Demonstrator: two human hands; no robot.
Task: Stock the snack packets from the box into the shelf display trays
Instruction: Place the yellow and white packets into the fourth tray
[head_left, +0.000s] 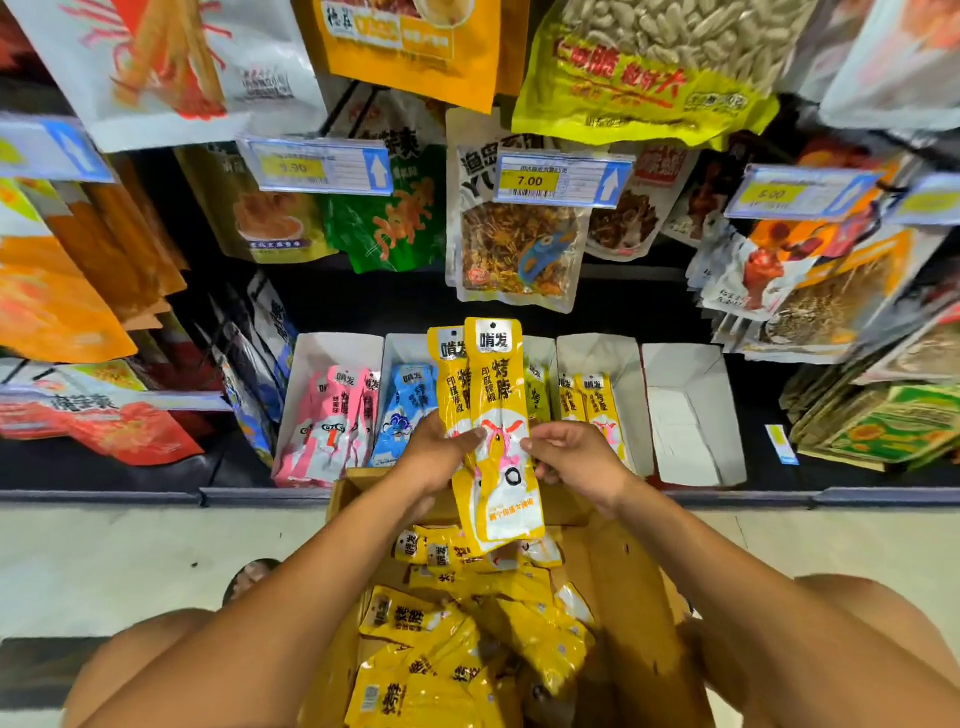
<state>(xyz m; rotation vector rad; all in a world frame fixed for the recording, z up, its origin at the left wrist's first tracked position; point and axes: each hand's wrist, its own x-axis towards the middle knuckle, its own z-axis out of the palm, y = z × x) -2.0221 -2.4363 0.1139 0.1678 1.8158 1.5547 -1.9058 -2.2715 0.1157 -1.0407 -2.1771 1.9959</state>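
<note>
Above the brown cardboard box (631, 582), the left hand (441, 454) grips upright long yellow plastic snack packets (497, 410); the right hand (576, 460) pinches their right edge, fingers curled.

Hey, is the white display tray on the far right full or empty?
Empty: the far-right tray shows only bare white cardboard inside, no packets.
</note>
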